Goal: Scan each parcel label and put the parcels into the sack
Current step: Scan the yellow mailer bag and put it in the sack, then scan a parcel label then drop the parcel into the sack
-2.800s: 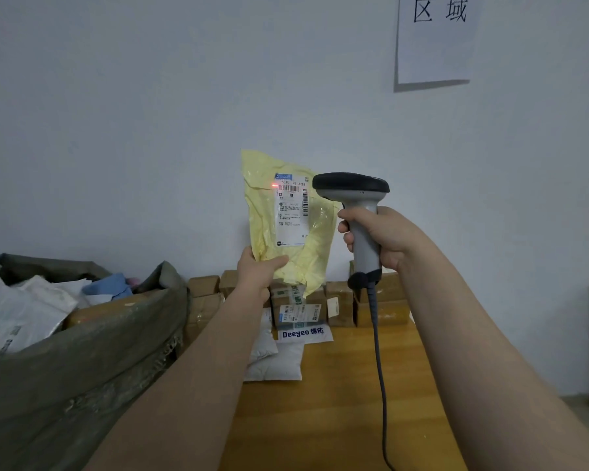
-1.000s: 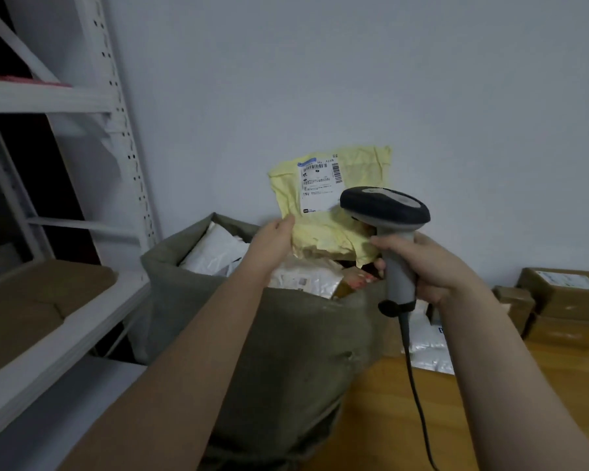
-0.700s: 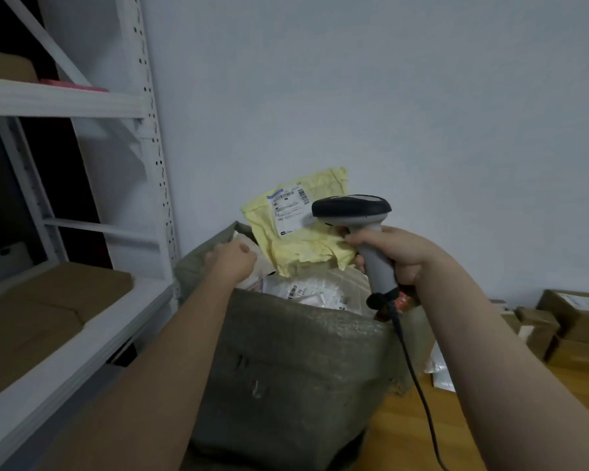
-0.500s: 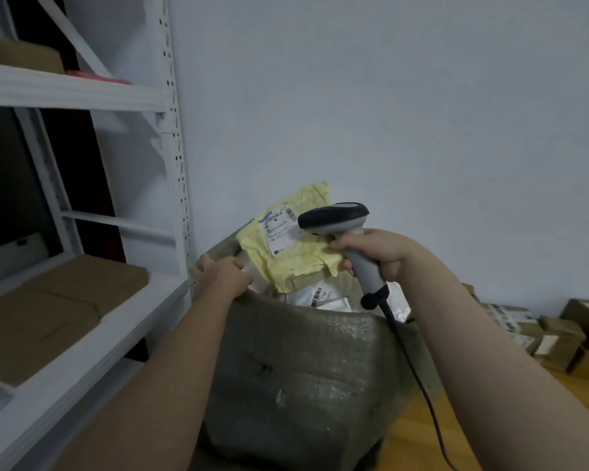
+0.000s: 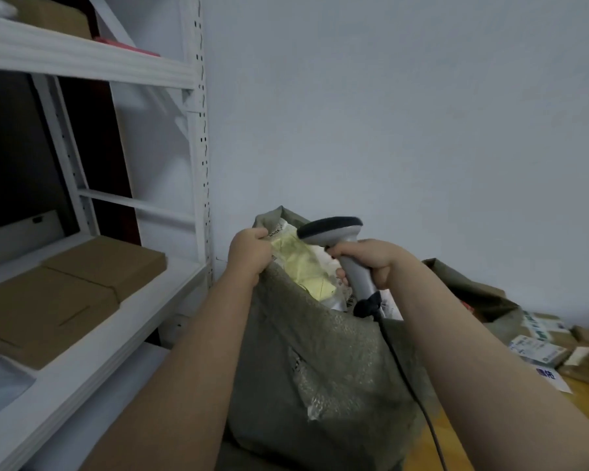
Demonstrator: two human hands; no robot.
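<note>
Left hand (image 5: 247,254) clutching coarse woven green sack (image 5: 320,368) rim. Crinkled yellow plastic parcel (image 5: 306,270) lying inside sack mouth. Right hand (image 5: 371,260) clenching smooth grey scanner (image 5: 340,243) handle, cord trailing down.

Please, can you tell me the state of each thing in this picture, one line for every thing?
Sack: open, full of parcels.
Yellow parcel: lying inside the sack, on top.
Left hand: gripping the sack rim.
Right hand: holding the scanner.
Scanner: upright over the sack.
Boxes: on the table, outside the sack.
</note>
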